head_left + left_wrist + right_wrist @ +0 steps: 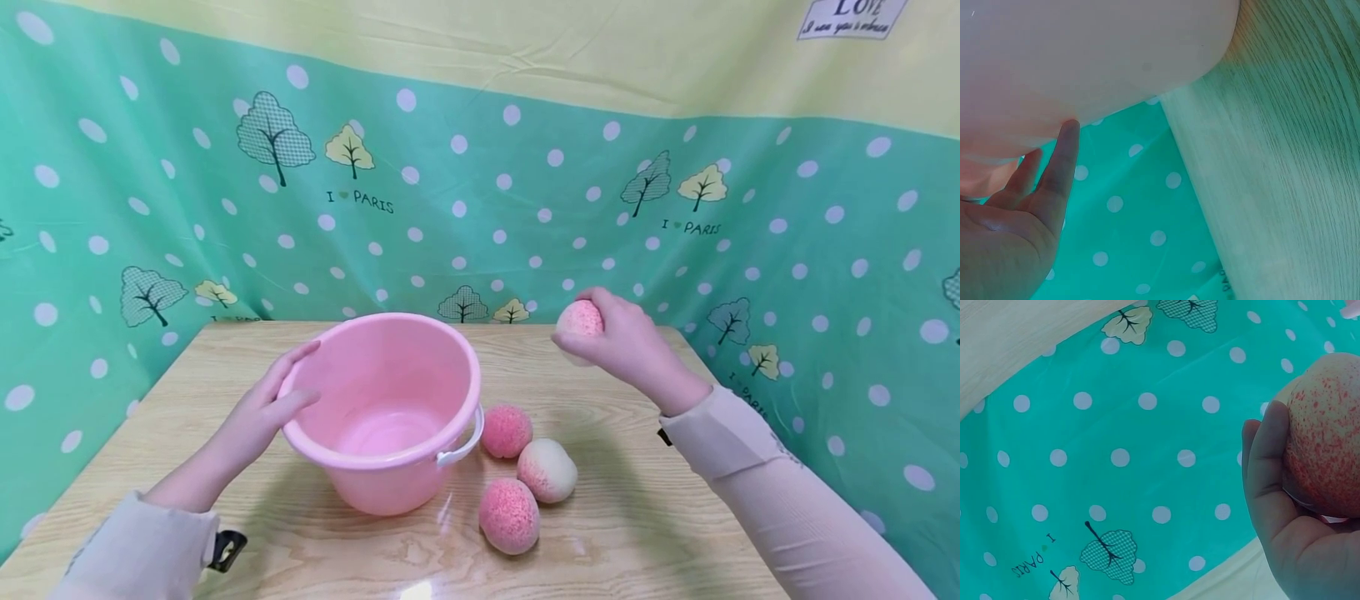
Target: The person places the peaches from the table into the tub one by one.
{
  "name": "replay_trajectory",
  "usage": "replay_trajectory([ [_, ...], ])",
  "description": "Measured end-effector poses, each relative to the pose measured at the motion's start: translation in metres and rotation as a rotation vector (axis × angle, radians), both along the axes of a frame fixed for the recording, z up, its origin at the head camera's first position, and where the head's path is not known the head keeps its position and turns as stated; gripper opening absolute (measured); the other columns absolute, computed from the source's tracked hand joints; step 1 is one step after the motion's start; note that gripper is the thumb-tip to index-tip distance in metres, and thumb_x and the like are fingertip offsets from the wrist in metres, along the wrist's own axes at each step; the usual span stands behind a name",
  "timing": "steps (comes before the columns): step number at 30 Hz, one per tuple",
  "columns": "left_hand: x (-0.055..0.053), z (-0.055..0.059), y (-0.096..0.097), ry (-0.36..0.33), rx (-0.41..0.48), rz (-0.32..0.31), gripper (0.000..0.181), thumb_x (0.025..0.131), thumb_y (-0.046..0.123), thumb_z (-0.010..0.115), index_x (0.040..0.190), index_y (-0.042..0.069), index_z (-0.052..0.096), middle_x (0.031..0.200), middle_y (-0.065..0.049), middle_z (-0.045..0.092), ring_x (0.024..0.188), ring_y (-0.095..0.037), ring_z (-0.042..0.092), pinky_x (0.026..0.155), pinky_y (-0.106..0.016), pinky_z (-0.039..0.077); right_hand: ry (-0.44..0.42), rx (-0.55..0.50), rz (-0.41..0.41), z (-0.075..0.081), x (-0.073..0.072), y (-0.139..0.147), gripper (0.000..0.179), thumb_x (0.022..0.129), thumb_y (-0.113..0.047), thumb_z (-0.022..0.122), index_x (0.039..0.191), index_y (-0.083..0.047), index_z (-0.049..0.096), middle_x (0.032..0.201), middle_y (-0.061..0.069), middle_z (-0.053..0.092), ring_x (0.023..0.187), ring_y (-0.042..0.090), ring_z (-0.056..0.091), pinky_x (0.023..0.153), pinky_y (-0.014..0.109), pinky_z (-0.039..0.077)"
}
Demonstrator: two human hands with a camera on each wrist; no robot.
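A pink plastic bucket [386,492] with a white handle [463,446] stands upright on the table, its inside bare. My left hand [258,408] grips its left rim, thumb over the inner side and fingers along the outer wall, as the left wrist view [1054,181] also shows. Raised above the table's back right, my right hand [630,337] holds a pink-and-cream peach [581,318], fingers wrapped round it. Three more peaches lie right of the bucket: a pink one [507,432], a mostly cream one [548,472] and a pink one in front [509,517].
The light wood table [645,533] carries everything. A green curtain [517,217] with white dots and printed trees hangs behind it and along both sides. Black straps [227,550] show at the sleeves.
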State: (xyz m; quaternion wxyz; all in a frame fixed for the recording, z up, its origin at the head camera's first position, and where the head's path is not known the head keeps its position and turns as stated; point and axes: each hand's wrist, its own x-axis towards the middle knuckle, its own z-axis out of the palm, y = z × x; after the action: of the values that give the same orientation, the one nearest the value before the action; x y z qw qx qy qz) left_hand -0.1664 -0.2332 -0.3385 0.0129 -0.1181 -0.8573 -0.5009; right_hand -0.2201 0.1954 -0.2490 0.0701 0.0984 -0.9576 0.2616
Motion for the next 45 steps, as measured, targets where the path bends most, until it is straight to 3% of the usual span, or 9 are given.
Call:
replay_trajectory([
  [13,0.0,0.0,0.0,0.008,0.008,0.002,0.064,0.101,0.023,0.049,0.158,0.016,0.02,0.158,-0.023,0.028,0.136,-0.039,0.039,0.086,-0.01,0.041,0.0,-0.034,0.02,0.007,-0.001,-0.016,0.068,0.082,-0.046,0.071,0.137,-0.012,0.048,0.114,0.01,0.061,0.092,0.028,0.06,0.069,0.034,0.053],
  [21,0.001,0.0,-0.001,0.004,0.012,0.002,0.064,0.102,0.024,0.049,0.158,0.016,0.02,0.159,-0.022,0.027,0.137,-0.039,0.038,0.086,-0.01,0.04,0.01,-0.074,0.044,0.007,-0.001,-0.028,0.057,0.081,-0.044,0.073,0.127,-0.015,0.053,0.107,0.009,0.063,0.088,0.027,0.06,0.067,0.034,0.052],
  [38,0.0,0.0,0.0,0.001,0.002,0.013,0.064,0.101,0.024,0.049,0.159,0.017,0.02,0.159,-0.021,0.027,0.137,-0.039,0.038,0.09,-0.017,0.042,0.003,-0.11,0.097,0.004,0.0,-0.056,0.057,0.079,-0.044,0.073,0.125,-0.017,0.054,0.105,0.006,0.062,0.088,0.026,0.06,0.065,0.034,0.053],
  [45,0.0,0.001,0.0,0.011,0.003,0.009,0.064,0.101,0.024,0.049,0.158,0.017,0.021,0.158,-0.022,0.028,0.137,-0.039,0.039,0.086,-0.012,0.041,0.015,-0.12,0.123,0.004,0.001,-0.066,0.057,0.079,-0.043,0.073,0.126,-0.016,0.055,0.107,0.005,0.062,0.087,0.025,0.061,0.066,0.034,0.054],
])
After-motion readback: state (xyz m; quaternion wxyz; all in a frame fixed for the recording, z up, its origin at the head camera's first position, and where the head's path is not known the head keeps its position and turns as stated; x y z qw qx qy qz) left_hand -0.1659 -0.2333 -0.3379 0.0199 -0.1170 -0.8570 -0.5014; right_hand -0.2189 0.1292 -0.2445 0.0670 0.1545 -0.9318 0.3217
